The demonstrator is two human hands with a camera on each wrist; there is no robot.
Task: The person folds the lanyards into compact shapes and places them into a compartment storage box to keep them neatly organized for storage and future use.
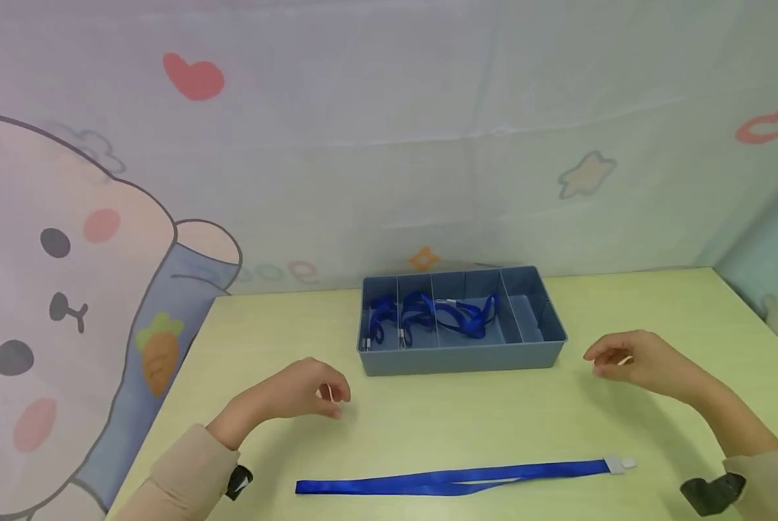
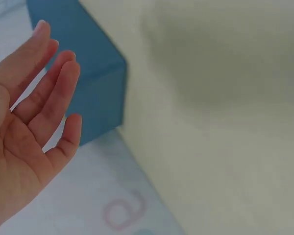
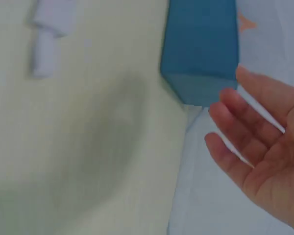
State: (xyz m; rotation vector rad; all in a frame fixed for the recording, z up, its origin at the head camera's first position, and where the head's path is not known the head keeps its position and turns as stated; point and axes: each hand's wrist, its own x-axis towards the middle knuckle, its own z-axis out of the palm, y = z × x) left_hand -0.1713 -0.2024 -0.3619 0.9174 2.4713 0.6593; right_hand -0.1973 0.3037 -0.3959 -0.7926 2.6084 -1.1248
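Note:
A blue lanyard (image 1: 428, 481) lies stretched flat across the front of the table, its white plastic clip (image 1: 616, 464) at the right end. Behind it stands a blue-grey divided box (image 1: 460, 360), with blue lanyards (image 1: 470, 318) bunched in its left and middle compartments. My left hand (image 1: 304, 389) hovers left of the box, fingers loosely bent and holding nothing; the left wrist view shows its palm beside the box's corner. To the right of the box my right hand (image 1: 643, 362) also hangs in the air, fingers relaxed with nothing between them.
The box's rightmost compartment (image 1: 525, 318) shows its bare floor. A pale yellow-green table (image 1: 454, 420) spreads under everything. Right behind the box hangs a printed cloth (image 1: 375, 145) with a cartoon animal (image 1: 63, 304) at the left. Black wrist devices (image 1: 713, 493) sit near both sleeves.

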